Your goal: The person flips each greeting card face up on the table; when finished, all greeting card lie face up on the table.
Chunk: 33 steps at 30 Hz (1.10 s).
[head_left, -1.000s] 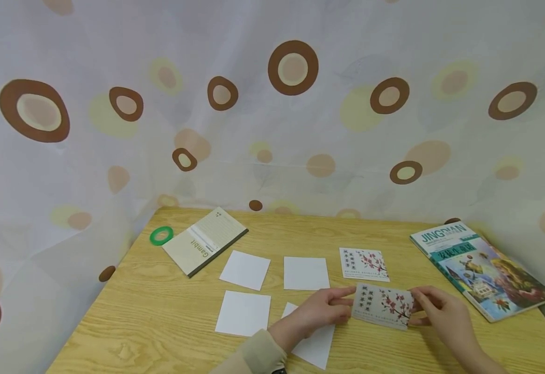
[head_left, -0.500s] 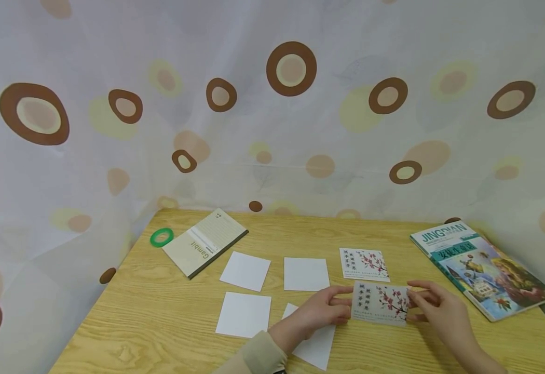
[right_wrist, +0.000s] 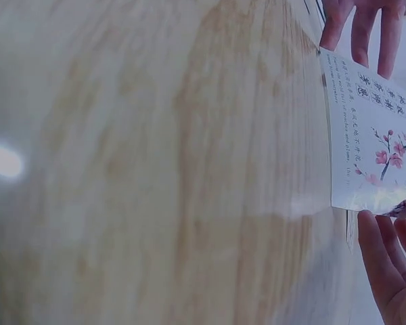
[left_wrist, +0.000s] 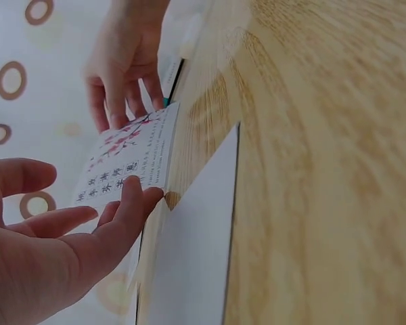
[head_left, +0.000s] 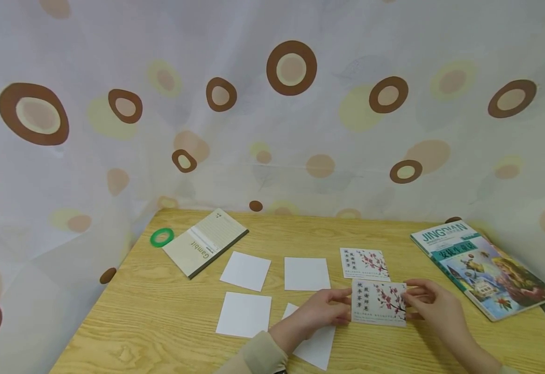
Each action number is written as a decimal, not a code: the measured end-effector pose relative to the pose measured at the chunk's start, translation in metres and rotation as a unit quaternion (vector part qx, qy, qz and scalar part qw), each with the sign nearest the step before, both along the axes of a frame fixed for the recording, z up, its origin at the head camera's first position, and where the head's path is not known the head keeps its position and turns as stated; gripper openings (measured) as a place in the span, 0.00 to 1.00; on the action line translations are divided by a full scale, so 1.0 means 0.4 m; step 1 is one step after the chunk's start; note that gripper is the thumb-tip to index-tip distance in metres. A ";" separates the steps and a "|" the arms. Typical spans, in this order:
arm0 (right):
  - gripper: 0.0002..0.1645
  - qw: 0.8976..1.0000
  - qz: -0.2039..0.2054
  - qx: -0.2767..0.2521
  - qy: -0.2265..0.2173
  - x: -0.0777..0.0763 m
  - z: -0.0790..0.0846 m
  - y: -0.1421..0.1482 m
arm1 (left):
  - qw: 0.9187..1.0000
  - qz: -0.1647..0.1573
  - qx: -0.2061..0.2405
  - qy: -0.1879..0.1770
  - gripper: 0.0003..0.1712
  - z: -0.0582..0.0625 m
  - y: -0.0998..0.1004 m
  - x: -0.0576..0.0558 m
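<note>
My right hand (head_left: pixel 436 306) pinches the right edge of a printed card (head_left: pixel 377 304), its thumb on the front near the red blossom branch. Dark Chinese characters run down the card's left part. My left hand (head_left: pixel 321 311) is at the opposite edge, fingers extended with their tips right at the border. In the left wrist view, its fingers are spread loosely and overlap the card (left_wrist: pixel 128 149) near the characters. A second card (head_left: pixel 363 264) with the same print lies on the table just behind the held one.
White square sheets (head_left: pixel 243 314) lie to the left on the wooden table (head_left: pixel 137 322); one is partly under the left forearm. Farther back are a notebook (head_left: pixel 204 241) and a green ring (head_left: pixel 162 237). A magazine (head_left: pixel 485 275) lies at right.
The held card has shifted slightly left and up and turned level, with its face brighter. My right hand moved a little left with it; my left hand stayed nearly in place.
</note>
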State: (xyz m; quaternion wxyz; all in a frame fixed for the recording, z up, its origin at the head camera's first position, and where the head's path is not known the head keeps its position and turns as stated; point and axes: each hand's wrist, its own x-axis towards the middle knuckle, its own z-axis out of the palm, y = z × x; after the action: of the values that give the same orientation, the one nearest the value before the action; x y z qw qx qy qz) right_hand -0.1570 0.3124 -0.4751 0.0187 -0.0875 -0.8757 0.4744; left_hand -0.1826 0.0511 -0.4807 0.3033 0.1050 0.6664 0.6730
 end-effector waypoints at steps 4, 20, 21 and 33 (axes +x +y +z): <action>0.26 0.999 0.011 0.044 0.000 -0.011 -0.003 -0.004 | 1.000 -0.004 0.002 -0.005 0.30 0.005 -0.005 0.000; 0.32 0.987 0.049 0.156 0.000 -0.042 -0.019 -0.007 | 1.000 0.007 0.006 -0.020 0.30 0.011 -0.004 0.006; 0.32 0.986 0.050 0.159 0.001 -0.042 -0.019 -0.007 | 1.000 0.009 0.004 -0.023 0.30 0.011 -0.003 0.005; 0.33 0.980 0.070 0.184 -0.007 -0.053 -0.030 0.004 | 0.999 0.022 0.011 -0.029 0.33 0.008 0.002 0.002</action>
State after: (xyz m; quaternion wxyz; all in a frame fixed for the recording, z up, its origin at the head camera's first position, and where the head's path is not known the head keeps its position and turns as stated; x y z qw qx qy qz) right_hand -0.1784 0.3140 -0.4869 -0.0050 -0.0248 -0.9521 0.3049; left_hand -0.1819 0.0519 -0.4773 0.3062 0.0739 0.6521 0.6896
